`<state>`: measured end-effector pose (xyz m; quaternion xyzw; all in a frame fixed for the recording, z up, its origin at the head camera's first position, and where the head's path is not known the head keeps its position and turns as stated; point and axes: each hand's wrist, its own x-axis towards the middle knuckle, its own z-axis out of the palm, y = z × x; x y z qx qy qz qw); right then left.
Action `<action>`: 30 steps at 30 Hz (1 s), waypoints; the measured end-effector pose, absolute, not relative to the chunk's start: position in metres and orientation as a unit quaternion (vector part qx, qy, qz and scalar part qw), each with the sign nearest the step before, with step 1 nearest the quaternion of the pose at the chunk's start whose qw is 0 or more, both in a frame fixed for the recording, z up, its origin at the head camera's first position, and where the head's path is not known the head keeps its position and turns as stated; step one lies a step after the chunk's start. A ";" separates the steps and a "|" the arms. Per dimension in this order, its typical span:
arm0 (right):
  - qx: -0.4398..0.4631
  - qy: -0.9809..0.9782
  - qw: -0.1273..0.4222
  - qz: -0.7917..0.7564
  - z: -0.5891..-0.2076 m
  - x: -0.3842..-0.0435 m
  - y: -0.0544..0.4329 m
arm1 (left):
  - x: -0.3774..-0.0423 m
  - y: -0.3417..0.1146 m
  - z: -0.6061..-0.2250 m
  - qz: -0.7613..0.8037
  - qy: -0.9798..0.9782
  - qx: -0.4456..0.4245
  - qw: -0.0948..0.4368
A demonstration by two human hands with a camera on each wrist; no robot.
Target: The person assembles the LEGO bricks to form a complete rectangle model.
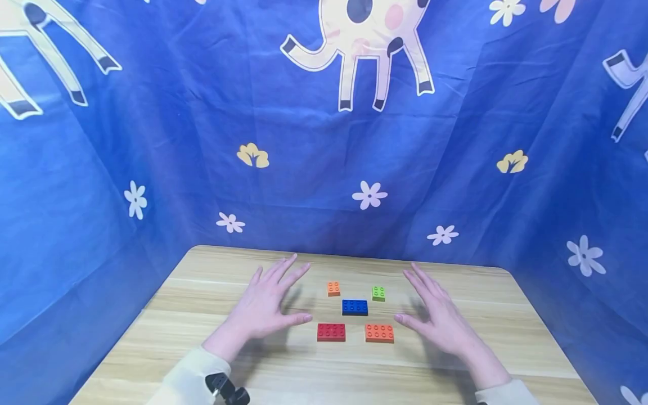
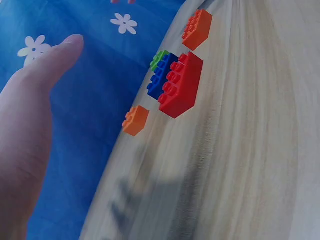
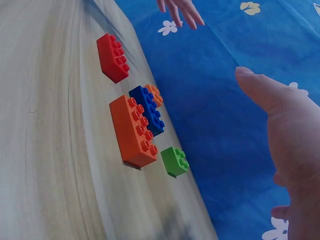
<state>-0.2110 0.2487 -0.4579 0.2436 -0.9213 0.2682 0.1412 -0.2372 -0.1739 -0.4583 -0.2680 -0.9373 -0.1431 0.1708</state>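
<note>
Several toy building bricks lie studs up on the table, apart from one another. At the front are a red brick (image 1: 331, 332) and a large orange brick (image 1: 379, 333). Behind them sits a blue brick (image 1: 355, 307), and farther back a small orange brick (image 1: 333, 289) and a small green brick (image 1: 378, 293). My left hand (image 1: 268, 301) hovers left of the bricks, fingers spread, its thumb nearest the red one. On the other side my right hand (image 1: 437, 312) hovers with fingers extended, thumb tip close to the large orange brick. Both hands hold nothing.
The bricks lie on a light wood-grain table (image 1: 324, 377) with rounded far corners. A blue curtain (image 1: 304, 208) printed with flowers and animals surrounds it at the back and both sides. A black strap (image 1: 226, 388) sits on the left sleeve.
</note>
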 end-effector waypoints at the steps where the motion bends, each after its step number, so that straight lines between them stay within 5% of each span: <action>1: 0.245 -0.920 0.139 0.273 -0.459 -0.211 0.249 | -0.237 -0.174 -0.460 -0.146 -0.937 -0.268 0.168; 30: 0.258 -0.880 0.070 0.393 -0.495 -0.213 0.241 | -0.237 -0.160 -0.494 -0.230 -0.913 -0.322 0.102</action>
